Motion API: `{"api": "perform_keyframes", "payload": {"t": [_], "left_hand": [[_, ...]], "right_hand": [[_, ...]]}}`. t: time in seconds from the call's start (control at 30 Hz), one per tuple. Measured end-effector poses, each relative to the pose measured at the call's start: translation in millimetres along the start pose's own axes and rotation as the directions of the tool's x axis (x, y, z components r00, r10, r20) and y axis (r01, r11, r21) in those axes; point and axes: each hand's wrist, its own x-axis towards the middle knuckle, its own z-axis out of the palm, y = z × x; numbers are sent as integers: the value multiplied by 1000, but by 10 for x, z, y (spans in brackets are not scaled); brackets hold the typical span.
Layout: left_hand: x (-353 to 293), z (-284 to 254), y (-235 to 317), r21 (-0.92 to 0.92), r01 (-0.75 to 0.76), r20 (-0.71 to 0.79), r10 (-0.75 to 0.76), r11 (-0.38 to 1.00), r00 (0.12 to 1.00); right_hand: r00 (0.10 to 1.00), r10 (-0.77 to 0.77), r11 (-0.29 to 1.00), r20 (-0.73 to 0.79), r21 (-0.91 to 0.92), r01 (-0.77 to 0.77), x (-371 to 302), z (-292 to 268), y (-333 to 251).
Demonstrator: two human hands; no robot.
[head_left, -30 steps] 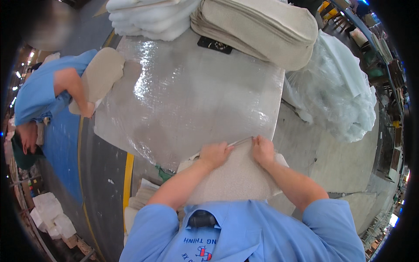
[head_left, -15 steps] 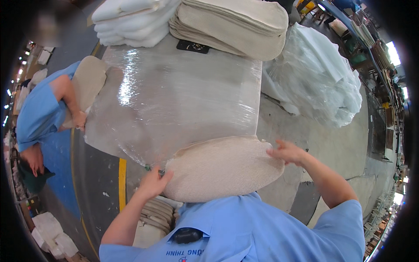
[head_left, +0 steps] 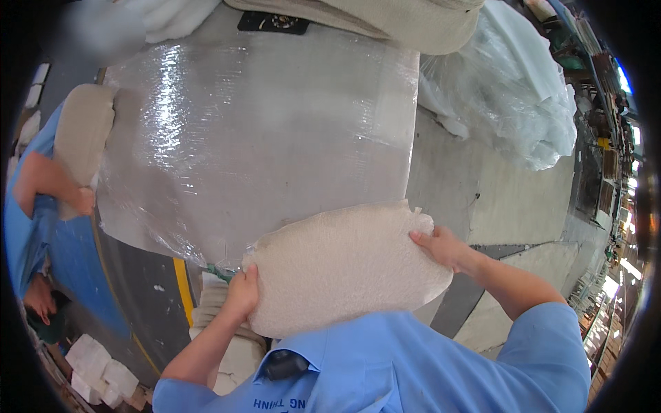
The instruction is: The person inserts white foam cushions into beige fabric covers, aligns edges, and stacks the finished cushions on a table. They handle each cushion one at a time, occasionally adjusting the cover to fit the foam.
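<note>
A beige, fuzzy fabric piece (head_left: 344,275) with a rounded outline spans the space between my hands, its lower edge against my blue shirt. My left hand (head_left: 242,294) is closed on its left edge, thumb on top. On the right edge, my right hand (head_left: 444,249) pinches the piece with the thumb above and the fingers hidden beneath. The far edge of the fabric rests over the near side of a plastic-wrapped table (head_left: 303,138). A small green item (head_left: 220,273) shows beside my left hand; its kind is unclear.
Stacked beige fabric pieces (head_left: 420,20) and white padding (head_left: 172,17) lie at the table's far side, near a black card (head_left: 274,23). A clear plastic-wrapped bundle (head_left: 506,89) stands at right. At left, a co-worker's hand (head_left: 84,201) holds another beige piece (head_left: 82,131).
My right hand has closed on the fabric's right edge, where its fingers were blurred before. The view has shifted, so the table's far stacks sit higher in the picture.
</note>
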Motion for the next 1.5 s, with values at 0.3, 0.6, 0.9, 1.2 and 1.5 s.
{"api": "perform_keyframes", "payload": {"t": [0.3,0.6,0.9,1.2,1.5], "left_hand": [[434,12,-35,52,-75,37,73,996,997],[205,-37,63,-101,-226,-68,220,969,973],[-488,-352,402,-848,-526,-490,463,-60,739],[-598,228,301,-874,-467,-474,439,-132,763],[-855,374,135,-847,-509,-510,501,-152,699]], "right_hand": [[992,-31,991,125,-126,47,563,-82,-306],[925,-379,921,-13,-102,376,715,-79,105],[365,-814,15,-451,612,791,-466,-264,46],[305,-732,-157,-610,586,795,-85,-42,139],[361,-696,-228,-621,668,708,333,-178,384]]}}
